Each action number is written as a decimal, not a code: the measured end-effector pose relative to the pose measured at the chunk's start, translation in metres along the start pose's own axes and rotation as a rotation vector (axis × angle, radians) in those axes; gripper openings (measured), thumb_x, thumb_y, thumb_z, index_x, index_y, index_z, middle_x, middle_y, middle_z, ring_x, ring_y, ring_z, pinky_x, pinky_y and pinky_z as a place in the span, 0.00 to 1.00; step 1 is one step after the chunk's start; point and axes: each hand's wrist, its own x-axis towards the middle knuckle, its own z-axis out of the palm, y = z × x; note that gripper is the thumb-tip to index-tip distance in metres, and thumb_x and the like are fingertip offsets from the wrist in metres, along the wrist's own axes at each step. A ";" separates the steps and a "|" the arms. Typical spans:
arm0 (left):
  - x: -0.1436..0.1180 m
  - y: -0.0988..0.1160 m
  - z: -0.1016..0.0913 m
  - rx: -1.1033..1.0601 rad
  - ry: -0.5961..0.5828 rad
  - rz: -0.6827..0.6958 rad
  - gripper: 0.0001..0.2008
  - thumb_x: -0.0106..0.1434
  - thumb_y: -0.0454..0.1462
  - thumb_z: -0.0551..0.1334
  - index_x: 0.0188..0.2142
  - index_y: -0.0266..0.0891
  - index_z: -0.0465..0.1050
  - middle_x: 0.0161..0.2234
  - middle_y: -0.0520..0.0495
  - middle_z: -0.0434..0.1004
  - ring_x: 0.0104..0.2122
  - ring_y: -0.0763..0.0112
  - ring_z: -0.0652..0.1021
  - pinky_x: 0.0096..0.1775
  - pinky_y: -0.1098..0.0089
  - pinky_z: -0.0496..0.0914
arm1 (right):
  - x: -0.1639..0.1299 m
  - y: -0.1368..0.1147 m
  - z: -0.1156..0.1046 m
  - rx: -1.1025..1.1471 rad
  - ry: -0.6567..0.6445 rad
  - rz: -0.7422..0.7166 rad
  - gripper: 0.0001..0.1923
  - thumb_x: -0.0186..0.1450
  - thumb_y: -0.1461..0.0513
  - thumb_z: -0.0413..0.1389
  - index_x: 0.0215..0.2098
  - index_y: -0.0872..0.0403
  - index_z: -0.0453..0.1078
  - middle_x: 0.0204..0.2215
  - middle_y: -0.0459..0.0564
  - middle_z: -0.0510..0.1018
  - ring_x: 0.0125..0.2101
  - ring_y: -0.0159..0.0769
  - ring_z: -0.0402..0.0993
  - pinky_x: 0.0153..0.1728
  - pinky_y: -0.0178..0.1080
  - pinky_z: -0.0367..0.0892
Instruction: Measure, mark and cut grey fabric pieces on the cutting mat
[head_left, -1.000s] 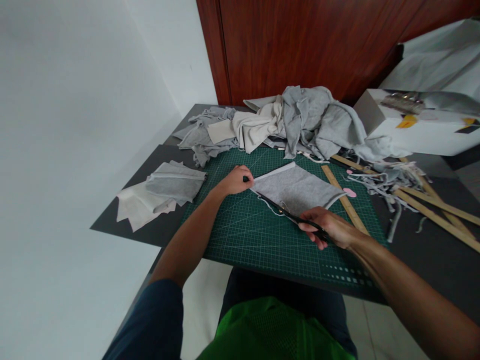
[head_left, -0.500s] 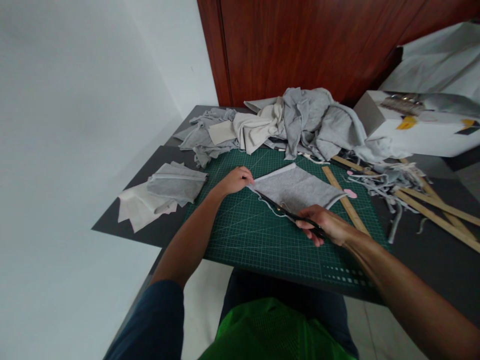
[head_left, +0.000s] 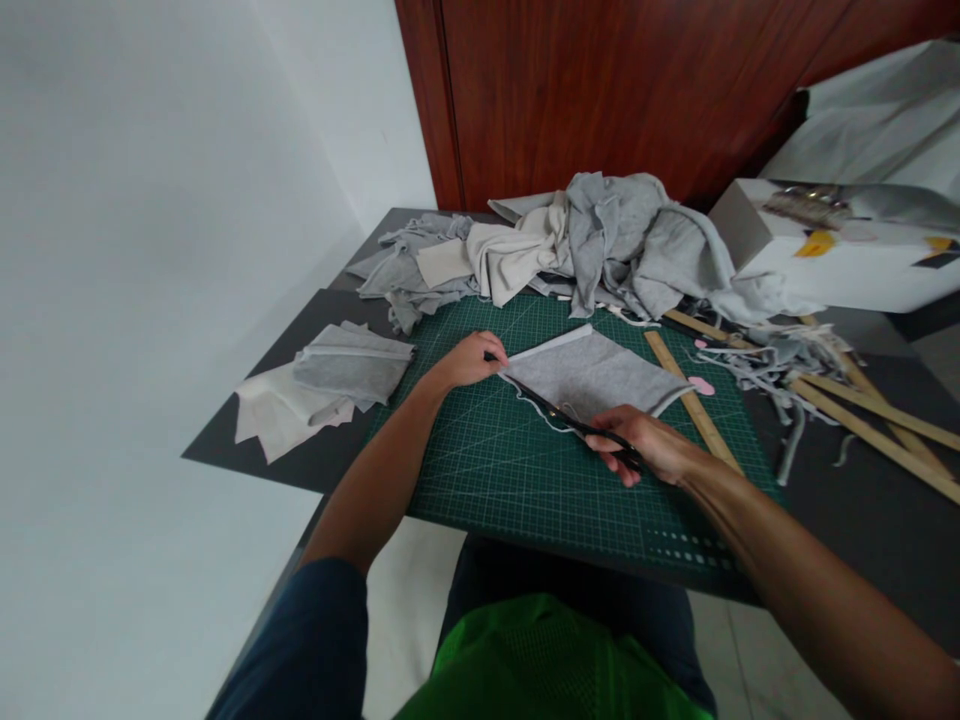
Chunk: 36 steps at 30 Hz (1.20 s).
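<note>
A piece of grey fabric lies on the green cutting mat. My left hand pinches its left corner between thumb and fingers. Black scissors are in my right hand, its fingers wrapped round the handles. Their blades lie along the fabric's near edge and point toward my left hand. A thin trimmed strip curls beside the blades, on the near side of the fabric.
Heaped grey and cream cloth lines the back of the table. Folded pieces lie at left. A wooden ruler crosses the mat; more wooden strips and fabric scraps lie right, before a white box.
My right hand and the scissors have shifted slightly left along the fabric edge, toward my left hand. My left hand stays at the corner.
</note>
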 end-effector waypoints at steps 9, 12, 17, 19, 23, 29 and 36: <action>0.001 -0.004 -0.001 -0.014 -0.013 0.028 0.21 0.52 0.20 0.59 0.33 0.41 0.87 0.40 0.48 0.84 0.42 0.69 0.82 0.51 0.68 0.76 | 0.004 -0.004 0.001 -0.016 -0.008 -0.017 0.23 0.52 0.45 0.67 0.22 0.54 0.67 0.16 0.45 0.72 0.13 0.31 0.68 0.14 0.33 0.58; 0.001 -0.005 -0.002 -0.024 -0.010 0.031 0.21 0.52 0.21 0.59 0.33 0.41 0.88 0.40 0.47 0.85 0.42 0.69 0.82 0.51 0.68 0.76 | 0.006 -0.007 0.002 -0.026 -0.004 -0.019 0.23 0.52 0.46 0.67 0.22 0.54 0.67 0.15 0.45 0.71 0.12 0.30 0.68 0.14 0.33 0.58; 0.001 -0.007 -0.002 -0.061 -0.009 0.043 0.24 0.51 0.20 0.56 0.32 0.41 0.88 0.40 0.48 0.85 0.42 0.69 0.82 0.51 0.68 0.76 | 0.006 -0.008 0.002 -0.046 0.004 -0.011 0.22 0.52 0.46 0.66 0.22 0.54 0.67 0.16 0.45 0.72 0.13 0.31 0.69 0.14 0.33 0.56; 0.001 -0.009 -0.002 -0.079 -0.008 0.047 0.24 0.50 0.20 0.55 0.32 0.42 0.88 0.40 0.48 0.85 0.42 0.70 0.82 0.51 0.69 0.76 | 0.008 -0.009 0.002 -0.053 -0.002 -0.012 0.22 0.52 0.46 0.66 0.22 0.54 0.67 0.15 0.46 0.72 0.13 0.32 0.69 0.14 0.33 0.56; 0.002 -0.010 -0.002 -0.106 -0.006 0.043 0.24 0.50 0.20 0.55 0.32 0.42 0.88 0.40 0.49 0.84 0.42 0.70 0.82 0.51 0.69 0.76 | 0.012 -0.012 0.003 -0.034 -0.012 -0.027 0.22 0.52 0.46 0.66 0.21 0.54 0.67 0.15 0.46 0.72 0.13 0.32 0.69 0.14 0.33 0.55; 0.001 -0.007 -0.002 -0.087 -0.011 0.021 0.17 0.56 0.22 0.61 0.31 0.41 0.87 0.40 0.47 0.84 0.41 0.70 0.81 0.50 0.69 0.75 | 0.014 -0.012 0.004 -0.009 0.001 -0.016 0.22 0.50 0.46 0.67 0.20 0.53 0.67 0.15 0.45 0.72 0.12 0.31 0.67 0.13 0.33 0.56; -0.003 -0.002 -0.010 -0.031 -0.035 -0.018 0.04 0.59 0.32 0.70 0.34 0.38 0.86 0.34 0.48 0.82 0.33 0.72 0.78 0.39 0.72 0.72 | 0.019 -0.002 0.003 0.027 -0.011 -0.022 0.24 0.48 0.45 0.69 0.21 0.53 0.67 0.15 0.44 0.71 0.12 0.30 0.67 0.14 0.34 0.58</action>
